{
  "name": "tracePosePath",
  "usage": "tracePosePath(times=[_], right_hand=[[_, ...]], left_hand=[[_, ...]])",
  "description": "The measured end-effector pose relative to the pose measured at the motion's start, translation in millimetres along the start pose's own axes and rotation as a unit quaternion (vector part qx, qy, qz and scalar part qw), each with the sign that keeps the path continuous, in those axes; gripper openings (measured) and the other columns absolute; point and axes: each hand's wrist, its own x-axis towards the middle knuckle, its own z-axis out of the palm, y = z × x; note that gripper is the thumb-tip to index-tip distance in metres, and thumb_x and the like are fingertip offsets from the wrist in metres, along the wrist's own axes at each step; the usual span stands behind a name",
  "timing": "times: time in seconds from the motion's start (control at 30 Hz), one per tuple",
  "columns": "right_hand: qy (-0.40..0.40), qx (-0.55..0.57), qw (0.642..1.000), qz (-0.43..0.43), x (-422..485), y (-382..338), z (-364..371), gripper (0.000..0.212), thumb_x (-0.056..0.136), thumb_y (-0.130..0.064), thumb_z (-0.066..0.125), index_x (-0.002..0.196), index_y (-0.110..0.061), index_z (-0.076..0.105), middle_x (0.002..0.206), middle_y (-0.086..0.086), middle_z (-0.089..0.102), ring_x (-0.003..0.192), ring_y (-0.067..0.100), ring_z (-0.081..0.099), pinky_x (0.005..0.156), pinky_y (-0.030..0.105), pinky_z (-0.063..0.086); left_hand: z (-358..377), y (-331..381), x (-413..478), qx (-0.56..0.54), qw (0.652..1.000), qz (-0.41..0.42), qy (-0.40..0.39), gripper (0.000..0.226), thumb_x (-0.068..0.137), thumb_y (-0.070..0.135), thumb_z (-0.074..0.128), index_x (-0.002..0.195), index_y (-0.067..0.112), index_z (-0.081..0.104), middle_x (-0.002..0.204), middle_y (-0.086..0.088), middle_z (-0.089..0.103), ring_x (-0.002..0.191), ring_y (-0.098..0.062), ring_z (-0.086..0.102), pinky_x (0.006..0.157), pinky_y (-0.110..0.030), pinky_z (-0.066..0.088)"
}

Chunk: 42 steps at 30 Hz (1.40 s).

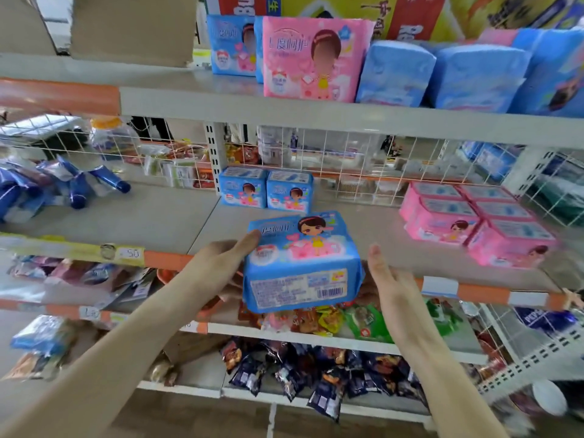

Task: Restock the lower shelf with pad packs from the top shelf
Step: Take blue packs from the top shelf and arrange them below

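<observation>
My left hand (221,263) grips a blue pad pack (301,260) by its left side, holding it at the front edge of the lower shelf (395,245). Just right of the pack, my right hand (388,276) is open with flat fingers and does not touch it. Two blue pad packs (267,191) stand at the back of that shelf. Several pink pad packs (474,219) lie on its right part. On the top shelf (221,102) stand a pink pack (313,58), a blue pack (232,45) behind it, and blue packs (442,74) to the right.
A white wire grid (347,165) backs the lower shelf. Blue tubes and packets (53,184) lie on its left section. Snack bags (316,368) fill the shelves below. A cardboard box (132,26) stands on the top shelf at left.
</observation>
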Motion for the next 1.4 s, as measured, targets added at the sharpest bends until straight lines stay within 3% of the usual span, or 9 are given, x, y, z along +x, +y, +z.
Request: tracePosePath(times=[0.17, 0.3, 0.47, 0.7, 0.8, 0.93, 1.17, 1.3, 1.4], right_hand=[[-0.04, 0.023, 0.997, -0.063, 0.0, -1.4, 2.5, 0.033, 0.091, -0.064, 0.051, 0.118, -0.051, 0.065, 0.113, -0.022, 0.071, 0.109, -0.001, 0.066, 0.089, 0.022, 0.049], [-0.026, 0.037, 0.99, -0.133, 2.8, 4.9, 2.0, 0.04, 0.092, -0.044, 0.061, 0.131, -0.034, 0.061, 0.123, -0.015, 0.069, 0.117, 0.01, 0.064, 0.095, 0.035, 0.052], [-0.014, 0.072, 0.981, -0.181, -0.9, 12.7, 2.9, 0.048, 0.093, -0.045, 0.063, 0.137, -0.025, 0.057, 0.133, -0.009, 0.064, 0.127, 0.014, 0.058, 0.101, 0.028, 0.049], [-0.01, 0.047, 0.985, -0.163, -3.4, 31.9, 11.0, 0.053, 0.098, -0.019, 0.059, 0.148, -0.018, 0.044, 0.126, -0.019, 0.066, 0.113, 0.02, 0.063, 0.097, 0.031, 0.052], [-0.018, 0.044, 0.988, -0.145, -1.3, 36.0, 21.3, 0.058, 0.098, -0.012, 0.057, 0.152, -0.02, 0.038, 0.121, -0.021, 0.067, 0.106, 0.024, 0.064, 0.092, 0.04, 0.055], [-0.034, 0.041, 0.99, -0.128, 8.2, 43.0, 34.8, 0.058, 0.098, -0.006, 0.057, 0.152, -0.021, 0.038, 0.12, -0.025, 0.066, 0.102, -0.002, 0.066, 0.084, 0.014, 0.051], [-0.031, 0.011, 0.991, -0.128, 42.2, 45.0, 67.2, 0.06, 0.093, -0.026, 0.064, 0.146, -0.04, 0.04, 0.098, -0.017, 0.072, 0.081, 0.002, 0.069, 0.073, 0.01, 0.052], [-0.029, -0.016, 0.992, -0.12, 71.5, 41.2, 93.6, 0.062, 0.09, -0.042, 0.061, 0.148, -0.035, 0.04, 0.117, -0.027, 0.066, 0.104, -0.001, 0.066, 0.087, 0.016, 0.053], [-0.027, -0.037, 0.993, -0.113, 96.8, 44.5, 114.6, 0.059, 0.091, -0.039, 0.063, 0.145, -0.03, 0.045, 0.118, -0.03, 0.065, 0.109, -0.002, 0.064, 0.093, 0.024, 0.054]], left_hand=[[2.4, -2.0, -17.8, -0.055, 0.979, 0.193, 0.027, 0.049, 0.078, 0.06, 0.072, 0.113, 0.03, 0.058, 0.106, 0.015, 0.074, 0.095, -0.004, 0.072, 0.063, -0.02, 0.058], [6.3, -2.6, -31.0, -0.084, 0.949, 0.305, -0.003, 0.049, 0.076, 0.059, 0.075, 0.12, 0.052, 0.055, 0.127, 0.019, 0.065, 0.12, -0.004, 0.061, 0.08, -0.023, 0.059], [16.1, -20.4, -39.1, -0.077, 0.926, 0.369, 0.024, 0.067, 0.08, 0.027, 0.078, 0.13, 0.061, 0.048, 0.136, 0.013, 0.062, 0.13, -0.011, 0.056, 0.093, -0.026, 0.055], [23.5, -39.5, -43.6, -0.032, 0.934, 0.35, 0.064, 0.071, 0.083, 0.02, 0.069, 0.132, 0.063, 0.042, 0.133, 0.016, 0.064, 0.125, -0.008, 0.06, 0.089, -0.019, 0.055], [21.7, -48.0, -41.3, -0.023, 0.942, 0.328, 0.073, 0.071, 0.085, 0.023, 0.069, 0.146, 0.045, 0.038, 0.132, 0.013, 0.065, 0.124, -0.01, 0.06, 0.089, -0.02, 0.055], [11.7, -55.8, -33.7, -0.006, 0.948, 0.313, 0.058, 0.07, 0.088, 0.021, 0.067, 0.152, 0.017, 0.038, 0.132, 0.011, 0.065, 0.125, -0.013, 0.06, 0.091, -0.02, 0.054], [-9.1, -63.6, 9.1, 0.04, 0.957, 0.279, 0.068, 0.064, 0.079, 0.045, 0.075, 0.137, 0.049, 0.047, 0.119, 0.024, 0.069, 0.11, -0.002, 0.067, 0.084, -0.018, 0.056], [-33.9, -70.6, 49.2, 0.068, 0.961, 0.257, 0.083, 0.059, 0.079, 0.036, 0.074, 0.122, 0.067, 0.047, 0.113, 0.036, 0.066, 0.11, 0.008, 0.063, 0.086, -0.019, 0.057], [-51.6, -72.5, 77.4, 0.082, 0.961, 0.244, 0.096, 0.056, 0.076, 0.044, 0.07, 0.112, 0.077, 0.044, 0.105, 0.047, 0.061, 0.103, 0.018, 0.06, 0.074, -0.005, 0.051]])
